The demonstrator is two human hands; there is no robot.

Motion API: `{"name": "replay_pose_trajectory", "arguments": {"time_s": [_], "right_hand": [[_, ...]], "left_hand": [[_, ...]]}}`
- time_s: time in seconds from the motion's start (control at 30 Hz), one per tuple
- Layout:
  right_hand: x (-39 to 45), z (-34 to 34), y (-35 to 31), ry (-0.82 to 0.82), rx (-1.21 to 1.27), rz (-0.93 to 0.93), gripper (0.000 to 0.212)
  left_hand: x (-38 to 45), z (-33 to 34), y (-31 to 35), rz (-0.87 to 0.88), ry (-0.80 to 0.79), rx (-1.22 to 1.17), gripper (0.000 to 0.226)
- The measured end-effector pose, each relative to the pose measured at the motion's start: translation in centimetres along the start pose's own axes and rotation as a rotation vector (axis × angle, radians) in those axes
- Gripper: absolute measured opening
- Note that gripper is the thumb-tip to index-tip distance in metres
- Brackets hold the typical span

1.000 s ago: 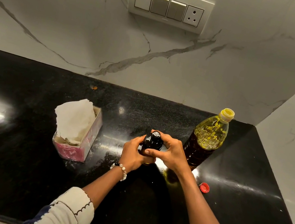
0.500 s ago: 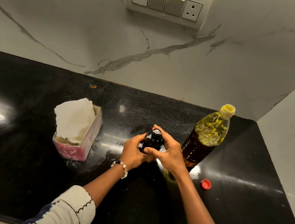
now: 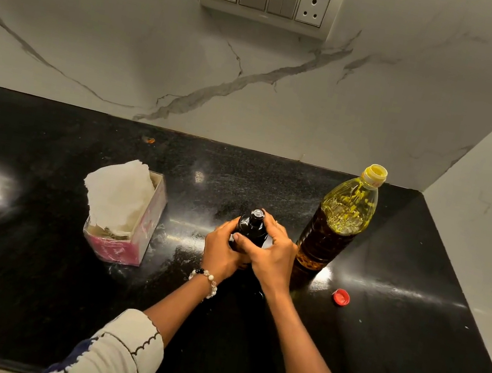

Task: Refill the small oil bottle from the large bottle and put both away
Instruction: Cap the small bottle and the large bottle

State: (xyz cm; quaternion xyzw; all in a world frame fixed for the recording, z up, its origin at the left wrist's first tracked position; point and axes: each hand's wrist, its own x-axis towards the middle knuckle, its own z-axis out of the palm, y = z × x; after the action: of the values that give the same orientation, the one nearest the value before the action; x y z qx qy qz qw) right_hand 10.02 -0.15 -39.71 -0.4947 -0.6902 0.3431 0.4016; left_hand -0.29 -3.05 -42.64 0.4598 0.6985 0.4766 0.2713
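Two hands meet on the small bottle (image 3: 250,230) in the head view, near the middle of the black desk (image 3: 24,279). The left hand (image 3: 222,249) wraps its lower body, and the right hand (image 3: 272,253) curls round its shoulder and neck, fingertips by the cap. The large bottle (image 3: 338,222) stands uncapped just beside the right hand, toward the desk's back right corner, with its red cap (image 3: 340,297) lying loose in front of it. A tissue box (image 3: 129,225) sits to the left. This looks like work on the small bottle's cap: steady the base with the left hand, keep it upright, and turn only the top.
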Motion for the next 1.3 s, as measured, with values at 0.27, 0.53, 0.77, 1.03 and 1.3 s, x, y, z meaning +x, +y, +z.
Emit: {"name": "replay_pose_trajectory", "arguments": {"time_s": [0.27,0.53,0.77,1.03,1.3], "right_hand": [[-1.1,1.2,-0.5,0.111,-0.024,0.084,0.080],[-2.1,-1.7,-0.3,0.172,0.012,0.148,0.030],[-2.9,-8.4,3.7,0.392,0.020,0.268,0.022],[-3.9,-12.3,9.2,0.144,-0.532,0.329,0.038],[-3.5,-13.1,9.3,0.138,-0.496,0.224,0.026]], "left_hand": [[0.1,0.1,-0.1,-0.023,0.016,0.018,0.056],[0.0,0.0,-1.0,-0.093,-0.086,0.102,0.075],[-3.4,0.7,1.2,-0.310,0.055,0.313,0.023],[-5.2,5.4,4.5,-0.148,-0.149,0.112,0.009],[-4.8,7.6,7.7,0.015,-0.110,0.038,0.010]]}}
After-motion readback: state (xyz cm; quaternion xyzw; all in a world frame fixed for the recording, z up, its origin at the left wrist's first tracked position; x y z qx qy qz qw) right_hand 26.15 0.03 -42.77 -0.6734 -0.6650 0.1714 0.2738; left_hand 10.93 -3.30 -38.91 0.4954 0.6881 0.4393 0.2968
